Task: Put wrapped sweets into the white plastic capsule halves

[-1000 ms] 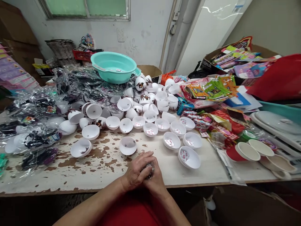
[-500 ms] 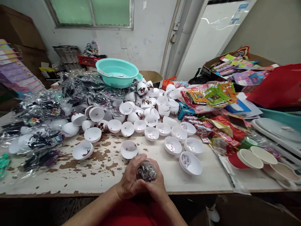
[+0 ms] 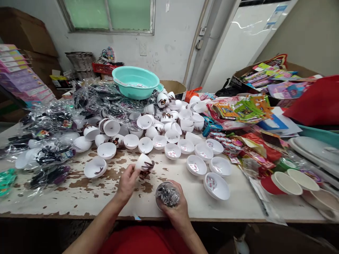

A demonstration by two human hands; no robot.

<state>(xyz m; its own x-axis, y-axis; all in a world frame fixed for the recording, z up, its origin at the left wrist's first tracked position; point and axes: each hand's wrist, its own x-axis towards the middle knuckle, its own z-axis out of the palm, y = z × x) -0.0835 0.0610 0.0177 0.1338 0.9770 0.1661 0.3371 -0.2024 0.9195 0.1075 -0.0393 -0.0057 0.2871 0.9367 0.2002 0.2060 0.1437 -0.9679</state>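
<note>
My left hand (image 3: 127, 182) grips a white half-shell cup (image 3: 143, 163) with dark brown markings, tilted on its side above the table. Close to the table's front edge, my right hand (image 3: 177, 203) is wrapped round a rounded bundle in clear plastic (image 3: 168, 194) with dark contents, which seems to sit in a pale shell that is mostly hidden. To the right of that hand stand white bowls holding small printed packets (image 3: 194, 165). One more white bowl (image 3: 95, 168) with a dark mark inside lies left of my left hand.
Piled white half shells (image 3: 169, 120) fill the table's middle, with a turquoise basin (image 3: 136, 83) behind. Plastic-wrapped dark items (image 3: 50, 151) cover the left. Colourful packets (image 3: 238, 107), paper cups (image 3: 280, 183) and a red bag (image 3: 315, 100) crowd the right.
My left hand has come off the plastic bundle, moved left and forward, and picked up the white half-shell cup that stood on the table. My right hand still holds the bundle.
</note>
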